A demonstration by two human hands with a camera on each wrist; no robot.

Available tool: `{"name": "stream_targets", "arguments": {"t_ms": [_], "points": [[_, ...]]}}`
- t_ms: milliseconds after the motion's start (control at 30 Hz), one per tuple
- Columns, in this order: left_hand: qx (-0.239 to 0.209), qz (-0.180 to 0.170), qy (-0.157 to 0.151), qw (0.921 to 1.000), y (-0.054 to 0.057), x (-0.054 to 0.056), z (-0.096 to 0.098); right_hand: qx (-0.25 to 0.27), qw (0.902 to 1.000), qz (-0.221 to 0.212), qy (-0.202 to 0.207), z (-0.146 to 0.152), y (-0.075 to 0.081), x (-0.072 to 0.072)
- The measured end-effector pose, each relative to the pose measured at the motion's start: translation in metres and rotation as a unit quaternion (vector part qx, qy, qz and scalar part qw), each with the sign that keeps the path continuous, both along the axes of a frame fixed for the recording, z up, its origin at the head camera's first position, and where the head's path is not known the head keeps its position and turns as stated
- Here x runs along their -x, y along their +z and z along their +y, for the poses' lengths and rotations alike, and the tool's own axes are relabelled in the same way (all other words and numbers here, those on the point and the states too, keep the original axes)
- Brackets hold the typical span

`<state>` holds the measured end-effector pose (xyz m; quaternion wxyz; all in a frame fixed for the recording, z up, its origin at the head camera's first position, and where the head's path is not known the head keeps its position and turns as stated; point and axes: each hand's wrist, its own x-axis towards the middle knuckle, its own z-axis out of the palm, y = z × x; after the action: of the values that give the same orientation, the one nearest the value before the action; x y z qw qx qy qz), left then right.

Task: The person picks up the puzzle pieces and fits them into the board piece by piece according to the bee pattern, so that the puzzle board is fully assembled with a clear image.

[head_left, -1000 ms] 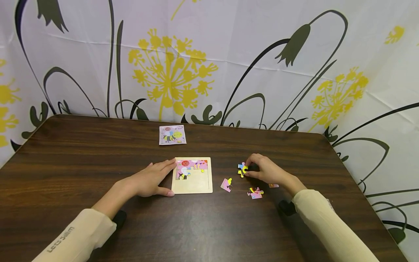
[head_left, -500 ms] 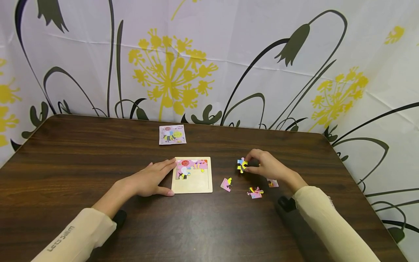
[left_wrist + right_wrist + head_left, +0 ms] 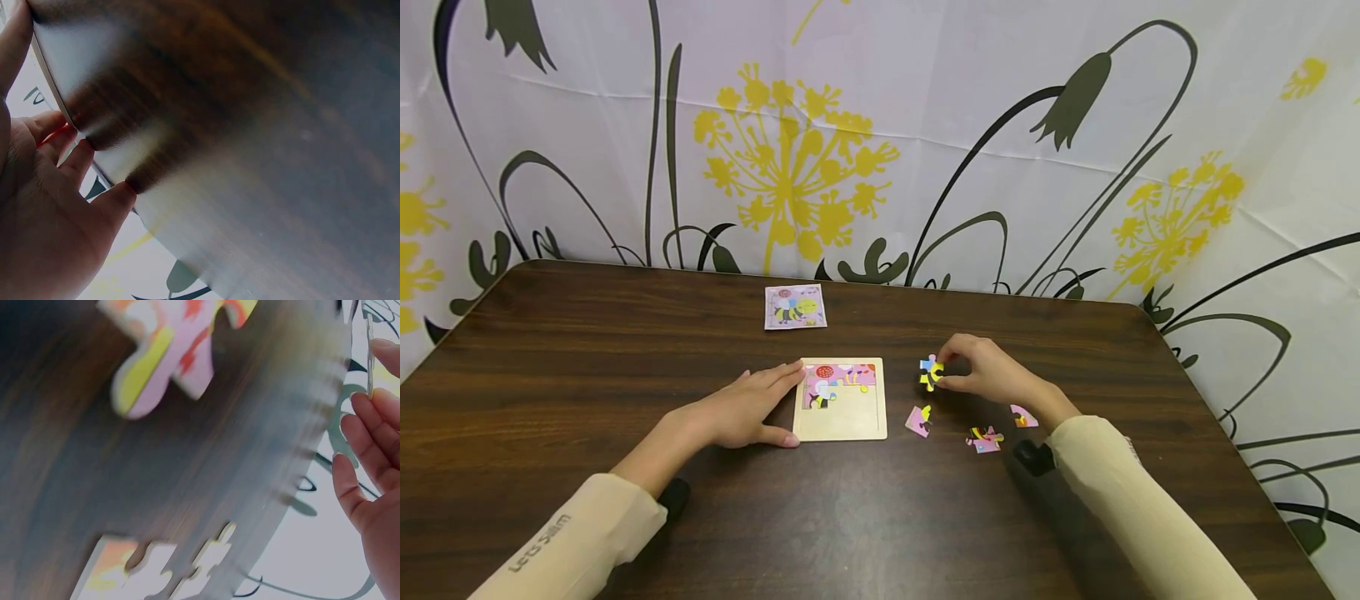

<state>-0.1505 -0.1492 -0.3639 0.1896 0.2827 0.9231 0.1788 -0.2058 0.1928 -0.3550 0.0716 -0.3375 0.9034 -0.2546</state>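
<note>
My left hand (image 3: 737,412) lies at the left side of a square wooden puzzle tray (image 3: 840,435), its fairly straight fingertips and thumb touching the tray's edge. Pink bee-picture pieces fill the tray's top row and part of its left side; bare wood shows in the rest. Between thumb and fingers, my right hand (image 3: 996,373) pinches a yellow, black and blue puzzle piece (image 3: 930,372) to the right of the tray. That puzzle piece (image 3: 369,356) appears edge-on in the right wrist view. In the left wrist view, the left hand (image 3: 56,212) meets the tabletop with its fingertips.
Loose pieces rest on the dark wooden table (image 3: 850,533): a pink and yellow piece (image 3: 917,419), a multicoloured piece (image 3: 985,439) and a pink corner piece (image 3: 1023,416). Behind the tray lies a bee picture card (image 3: 795,307). A flowered curtain (image 3: 962,150) hangs beyond the table's back edge.
The right hand has moved left and slightly back with the puzzle piece, toward the tray, uncovering more of the pink corner piece. The left hand and tray have stayed in place.
</note>
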Motion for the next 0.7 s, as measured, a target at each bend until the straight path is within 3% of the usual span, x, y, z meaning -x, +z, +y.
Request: {"name": "stream_targets", "arguments": {"t_ms": [700], "points": [[0.000,-0.004,0.002,1.0000,0.000,0.000,0.000,-0.008,0.9983,0.007,0.057,-0.059,-0.004,-0.002]]}}
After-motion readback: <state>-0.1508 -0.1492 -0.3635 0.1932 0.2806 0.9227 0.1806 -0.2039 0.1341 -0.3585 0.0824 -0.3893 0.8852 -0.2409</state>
